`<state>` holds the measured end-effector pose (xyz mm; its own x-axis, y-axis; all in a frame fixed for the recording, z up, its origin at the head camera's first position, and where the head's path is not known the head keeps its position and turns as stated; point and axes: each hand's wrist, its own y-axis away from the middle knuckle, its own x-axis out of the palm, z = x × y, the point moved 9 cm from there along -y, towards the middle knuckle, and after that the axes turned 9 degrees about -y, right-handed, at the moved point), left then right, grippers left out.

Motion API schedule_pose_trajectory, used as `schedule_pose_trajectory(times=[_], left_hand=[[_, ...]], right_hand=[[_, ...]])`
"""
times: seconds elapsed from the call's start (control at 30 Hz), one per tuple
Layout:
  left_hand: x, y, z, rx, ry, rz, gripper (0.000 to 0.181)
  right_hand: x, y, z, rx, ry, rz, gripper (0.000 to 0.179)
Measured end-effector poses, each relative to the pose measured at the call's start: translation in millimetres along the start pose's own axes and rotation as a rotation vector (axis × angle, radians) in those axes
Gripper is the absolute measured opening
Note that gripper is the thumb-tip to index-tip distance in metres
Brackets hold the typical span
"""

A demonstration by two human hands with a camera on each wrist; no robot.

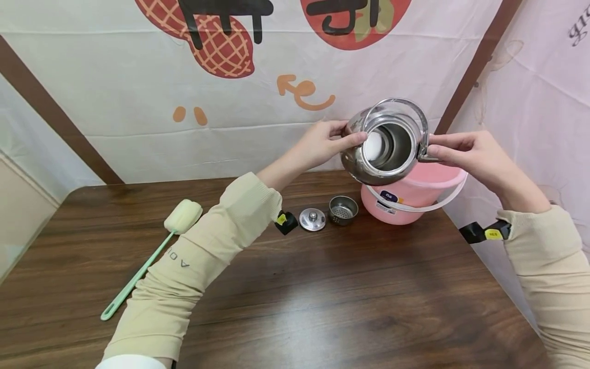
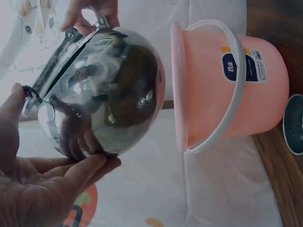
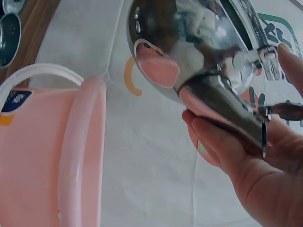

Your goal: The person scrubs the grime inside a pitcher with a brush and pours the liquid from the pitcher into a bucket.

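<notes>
Both hands hold a shiny steel teapot (image 1: 380, 178) over the pink bucket (image 1: 395, 202), tilted so its uncovered mouth faces the head camera. A round white patch shows inside the mouth. My left hand (image 1: 324, 141) grips the left side, thumb at the rim and fingers under the rounded body, as the left wrist view shows. On the opposite side, my right hand (image 1: 479, 156) holds the teapot around its spout (image 3: 222, 111). The metal bail handle (image 1: 417, 113) arches up above the mouth.
A small steel strainer cup (image 1: 343, 211) and a round lid (image 1: 312, 219) with a knob stand on the wooden table (image 1: 322, 297), left of the bucket. Farther left lies a sponge brush (image 1: 183, 216) with a long green handle. A printed cloth (image 1: 221, 113) hangs behind.
</notes>
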<state>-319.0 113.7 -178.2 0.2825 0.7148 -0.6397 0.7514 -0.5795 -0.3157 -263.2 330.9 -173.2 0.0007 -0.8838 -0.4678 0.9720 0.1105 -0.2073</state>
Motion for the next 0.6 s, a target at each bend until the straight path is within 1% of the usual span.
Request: schedule_pose_trajectory(times=[0.13,0.23,0.3,0.4,0.5,0.6], left_hand=[[-1.7,5.9,2.6,-0.026,0.019,0.024,0.032],[-4.3,10.2,4.6,-0.056,-0.003,0.039,0.036],[-5.9,12.9,6.4,-0.074,-0.028,0.046,0.035],[-7.9,16.8,9.6,-0.101,-0.055,0.052,0.035],[-9.4,20.7,12.8,-0.123,-0.058,0.055,0.036],[-10.8,24.3,14.9,-0.136,-0.027,0.057,0.037]], right_hand=[[7,-0.7,-1,-0.003,-0.013,0.041,0.027],[14,-1.6,-1,0.018,-0.009,0.072,0.027],[18,-2.6,-1,0.033,0.008,0.083,0.03],[23,-4.8,0,0.039,0.038,0.081,0.036],[26,-6.2,2,0.035,0.071,0.058,0.041],[29,-6.9,5,0.023,0.099,0.032,0.041]])
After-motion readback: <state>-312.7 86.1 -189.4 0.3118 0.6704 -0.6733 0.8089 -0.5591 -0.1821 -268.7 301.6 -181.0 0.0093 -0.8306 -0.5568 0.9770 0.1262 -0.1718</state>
